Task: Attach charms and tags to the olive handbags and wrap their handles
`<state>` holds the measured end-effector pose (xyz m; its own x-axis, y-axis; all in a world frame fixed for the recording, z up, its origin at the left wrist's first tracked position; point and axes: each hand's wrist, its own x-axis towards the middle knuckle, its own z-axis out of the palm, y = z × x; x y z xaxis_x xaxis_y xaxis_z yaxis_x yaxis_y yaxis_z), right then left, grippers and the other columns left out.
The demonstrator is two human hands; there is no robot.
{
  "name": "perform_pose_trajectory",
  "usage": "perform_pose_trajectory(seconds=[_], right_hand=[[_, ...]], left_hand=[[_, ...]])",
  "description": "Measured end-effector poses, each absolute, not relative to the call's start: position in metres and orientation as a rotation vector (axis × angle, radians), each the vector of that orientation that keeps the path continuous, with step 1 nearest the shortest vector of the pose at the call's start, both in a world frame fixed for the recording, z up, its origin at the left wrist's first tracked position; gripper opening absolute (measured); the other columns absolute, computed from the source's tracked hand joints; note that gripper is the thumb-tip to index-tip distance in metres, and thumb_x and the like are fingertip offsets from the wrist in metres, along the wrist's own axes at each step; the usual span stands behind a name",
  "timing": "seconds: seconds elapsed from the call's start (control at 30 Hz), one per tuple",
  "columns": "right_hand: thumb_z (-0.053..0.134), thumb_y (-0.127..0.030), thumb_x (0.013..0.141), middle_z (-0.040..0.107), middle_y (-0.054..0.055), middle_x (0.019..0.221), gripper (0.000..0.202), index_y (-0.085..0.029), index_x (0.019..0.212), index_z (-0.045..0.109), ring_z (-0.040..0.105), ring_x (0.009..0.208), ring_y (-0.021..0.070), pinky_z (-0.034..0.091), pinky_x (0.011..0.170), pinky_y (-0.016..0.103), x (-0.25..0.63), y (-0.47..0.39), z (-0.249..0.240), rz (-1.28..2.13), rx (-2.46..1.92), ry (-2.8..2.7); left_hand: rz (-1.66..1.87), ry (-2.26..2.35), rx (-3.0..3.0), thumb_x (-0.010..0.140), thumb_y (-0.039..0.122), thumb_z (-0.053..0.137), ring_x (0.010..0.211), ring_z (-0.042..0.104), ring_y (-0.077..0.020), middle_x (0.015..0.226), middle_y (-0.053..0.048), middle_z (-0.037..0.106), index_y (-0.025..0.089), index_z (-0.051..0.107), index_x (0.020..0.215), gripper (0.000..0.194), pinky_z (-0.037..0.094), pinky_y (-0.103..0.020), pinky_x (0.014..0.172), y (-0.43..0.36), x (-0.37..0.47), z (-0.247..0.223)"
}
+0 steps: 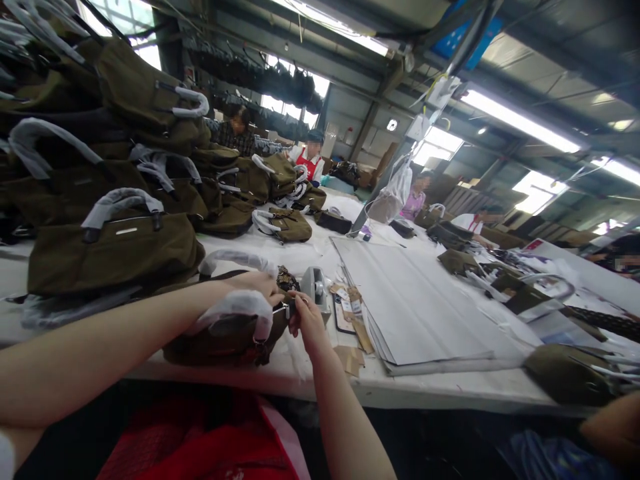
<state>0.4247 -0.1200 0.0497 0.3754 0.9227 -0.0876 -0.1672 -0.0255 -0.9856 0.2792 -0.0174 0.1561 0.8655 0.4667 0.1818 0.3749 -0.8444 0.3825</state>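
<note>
At a tabletop (440, 387) in a busy workshop, we see two bare hands meet at the right end of an olive bag (215, 350), which lies near the front edge, just ahead of the worker's red clothing (200, 443). The bag's long axis runs roughly left to right, and a short stretch of zip (281, 309) shows at its right end, in the small space between the hands. We judge the right hand (310, 323) the nearer to that end: it comes in from outside, thumb and fingers drawn together in a pinch on the bag's corner. The left hand (253, 285) reaches along the top from the other side, its fingers bent down toward the same corner, its forearm passing behind the near wrapped handle (243, 305). We cannot tell how tightly the left fingers close, or whether they grip or only press, because their tips are hidden. Nor can we make out exactly what the right fingertips pinch, whether zip tab or cloth. A dark patterned thing (287, 277) just beyond the hands is too blurred to name; a grey tape dispenser (316, 288) stands beside it and partly hides a phone's surroundings. At the lower right, a neighbor's arm (615, 427) is cut off by the frame.
</note>
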Motion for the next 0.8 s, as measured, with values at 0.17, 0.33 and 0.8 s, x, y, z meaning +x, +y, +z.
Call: perform_pose_trajectory(seconds=[0.17,0.33,0.8], right_hand=[[0.057,-0.051,0.083,0.051,-0.006,0.044,0.048,-0.016,0.116,0.059,0.042,0.032,0.0102,0.031,0.029,0.019,0.415,-0.120,0.055,1.041,-1.224,-0.810],[0.055,-0.047,0.086,0.049,-0.007,0.046,0.042,-0.016,0.114,0.061,0.042,0.034,0.0091,0.030,0.031,0.018,0.414,-0.126,0.058,1.023,-1.191,-0.864],[0.047,-0.052,0.091,0.043,-0.006,0.048,0.040,-0.018,0.106,0.062,0.039,0.041,0.0102,0.030,0.041,0.022,0.399,-0.120,0.063,0.618,-1.400,-0.874]], left_hand=[[0.207,0.420,2.874,0.062,0.045,0.080,0.070,0.067,-0.0264,0.076,-0.009,0.072,0.015,0.067,0.086,0.040,0.047,-0.032,0.060,-0.036,0.278,0.145],[0.203,0.164,2.879,0.090,0.026,0.054,0.079,0.070,-0.0214,0.088,-0.005,0.074,0.022,0.065,0.093,0.012,0.049,-0.028,0.066,-0.043,0.278,0.132],[0.255,0.676,2.449,0.083,0.024,0.049,0.067,0.062,-0.0157,0.075,0.000,0.070,0.019,0.069,0.094,0.023,0.043,-0.023,0.061,-0.021,0.250,0.150]])
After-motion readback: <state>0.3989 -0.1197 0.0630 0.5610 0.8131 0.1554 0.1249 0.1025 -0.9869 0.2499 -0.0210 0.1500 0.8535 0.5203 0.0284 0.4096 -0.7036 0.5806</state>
